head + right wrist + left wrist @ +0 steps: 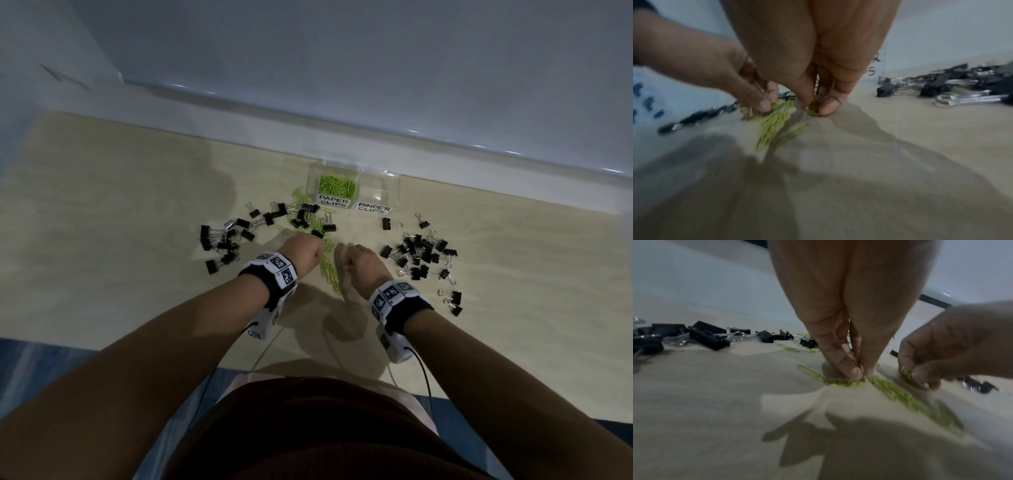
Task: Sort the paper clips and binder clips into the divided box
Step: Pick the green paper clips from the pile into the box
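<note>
A clear divided box (394, 192) stands at the table's far side, labelled PAPER CLIPS and BINDER CLIPS. Green paper clips (337, 186) fill its left compartment; the right one looks empty. A line of green paper clips (329, 274) lies on the table between my hands. My left hand (303, 253) pinches some of them (859, 368) against the table with thumb and fingers. My right hand (359, 262) pinches a small bunch of paper clips (813, 108) a little to the right. Black binder clips lie in piles at left (226, 240), centre (305, 216) and right (421, 253).
The light wooden table (120, 222) meets a grey wall ledge (411, 137) just behind the box. More green paper clips (298, 197) lie mixed among the central binder clips. Two cables (424, 377) hang from the wrist cameras over the near edge.
</note>
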{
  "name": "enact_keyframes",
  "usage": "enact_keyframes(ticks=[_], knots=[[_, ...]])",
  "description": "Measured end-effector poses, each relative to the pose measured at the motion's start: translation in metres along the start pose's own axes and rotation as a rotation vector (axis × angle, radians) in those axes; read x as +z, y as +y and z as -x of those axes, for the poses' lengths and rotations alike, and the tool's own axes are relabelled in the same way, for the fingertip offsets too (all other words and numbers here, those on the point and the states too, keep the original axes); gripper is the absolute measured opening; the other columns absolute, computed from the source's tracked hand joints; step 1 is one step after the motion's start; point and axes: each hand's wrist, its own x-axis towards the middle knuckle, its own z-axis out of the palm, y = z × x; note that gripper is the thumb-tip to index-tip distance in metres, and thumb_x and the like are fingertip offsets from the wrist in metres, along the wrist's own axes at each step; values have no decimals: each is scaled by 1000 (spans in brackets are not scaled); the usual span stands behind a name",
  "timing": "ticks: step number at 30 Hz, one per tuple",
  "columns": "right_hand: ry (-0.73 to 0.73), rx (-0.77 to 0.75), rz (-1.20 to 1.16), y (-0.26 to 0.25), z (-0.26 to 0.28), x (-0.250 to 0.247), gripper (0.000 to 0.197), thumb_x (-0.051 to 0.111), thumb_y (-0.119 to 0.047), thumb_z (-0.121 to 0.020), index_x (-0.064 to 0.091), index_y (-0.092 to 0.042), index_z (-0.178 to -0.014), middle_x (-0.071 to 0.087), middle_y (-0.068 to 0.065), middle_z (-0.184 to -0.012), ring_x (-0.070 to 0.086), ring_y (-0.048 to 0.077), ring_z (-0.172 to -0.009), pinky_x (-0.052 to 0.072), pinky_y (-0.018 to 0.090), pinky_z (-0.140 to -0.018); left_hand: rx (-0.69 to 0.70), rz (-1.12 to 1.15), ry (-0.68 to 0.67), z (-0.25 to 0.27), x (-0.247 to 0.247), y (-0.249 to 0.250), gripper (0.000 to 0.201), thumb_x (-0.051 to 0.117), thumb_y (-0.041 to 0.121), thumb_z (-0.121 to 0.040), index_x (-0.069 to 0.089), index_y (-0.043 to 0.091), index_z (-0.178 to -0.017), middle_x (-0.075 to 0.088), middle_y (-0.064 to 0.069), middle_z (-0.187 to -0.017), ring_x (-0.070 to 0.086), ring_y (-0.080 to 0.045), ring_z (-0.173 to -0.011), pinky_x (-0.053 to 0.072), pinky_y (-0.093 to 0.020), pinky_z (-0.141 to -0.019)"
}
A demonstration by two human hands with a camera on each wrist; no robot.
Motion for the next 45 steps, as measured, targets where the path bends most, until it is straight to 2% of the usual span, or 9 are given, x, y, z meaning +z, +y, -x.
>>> enact_keyframes(ticks=[3, 9, 14, 17, 19, 22, 26, 36, 45], knots=[[120, 182, -257, 8, -14, -14, 15, 53, -1, -86, 57, -14, -80, 62, 3, -85, 60, 19, -80, 49, 28, -74, 2, 145, 44, -4, -20, 1, 11, 60, 7, -87, 70, 2, -88, 71, -10, -94, 66, -22, -85, 52, -30, -80], [386, 199, -397, -2, -72, -78, 10, 58, -5, -87, 65, -12, -89, 68, 4, -89, 63, 15, -81, 53, 24, -76, -73, 274, 264, -45, -79, 17, 15, 59, 12, -87, 68, 4, -79, 71, -9, -87, 66, -20, -78, 55, -32, -78], [399, 219, -287, -10, -103, -104, 19, 57, -7, -89, 66, -7, -106, 66, 11, -107, 63, 21, -94, 52, 27, -84, -133, 283, 327, -77, -100, 30, 9, 59, 11, -83, 67, 6, -84, 70, -13, -87, 66, -25, -79, 57, -37, -81], [471, 123, -199, -12, -89, -93, 19, 49, -5, -90, 67, -7, -95, 64, 11, -100, 61, 22, -87, 52, 29, -80, -100, 285, 420, -72, -96, 25, 21, 64, 16, -86, 65, 7, -105, 67, -9, -106, 63, -22, -95, 52, -33, -88], [444, 36, -143, -11, -75, -74, 22, 45, -4, -89, 67, -8, -88, 65, 9, -95, 61, 21, -84, 52, 28, -78, -76, 242, 491, -58, -84, 14, 13, 61, 15, -87, 65, 9, -98, 66, -7, -101, 62, -20, -90, 51, -31, -83], [268, 17, -99, -7, -66, -43, 25, 49, -2, -87, 65, -11, -103, 63, 9, -107, 60, 23, -95, 51, 28, -84, -82, 159, 368, -39, -51, -1, 8, 59, 10, -86, 66, 8, -85, 67, -8, -90, 63, -23, -82, 53, -35, -77], [111, -16, -1, -6, -67, -17, 34, 55, -18, -87, 58, -27, -120, 52, 11, -109, 53, 33, -102, 49, 41, -89, -99, 101, 242, -28, -13, -6, 13, 66, 13, -80, 66, 5, -90, 66, -14, -94, 62, -30, -87, 52, -39, -77], [203, 40, -97, 16, -33, -5, 18, 58, -8, -79, 64, -6, -96, 55, 14, -93, 55, 32, -83, 48, 34, -73, -45, 99, 306, -32, 1, -11, 20, 68, 15, -81, 61, 12, -100, 57, -7, -113, 56, -26, -101, 46, -33, -81], [529, 70, -156, 62, 7, 3, 8, 65, 5, -73, 65, 0, -79, 59, 15, -84, 57, 30, -68, 53, 35, -63, 102, 109, 331, 10, -16, -39, 25, 63, 1, -82, 57, 13, -102, 54, -1, -114, 58, -17, -96, 52, -31, -84]])
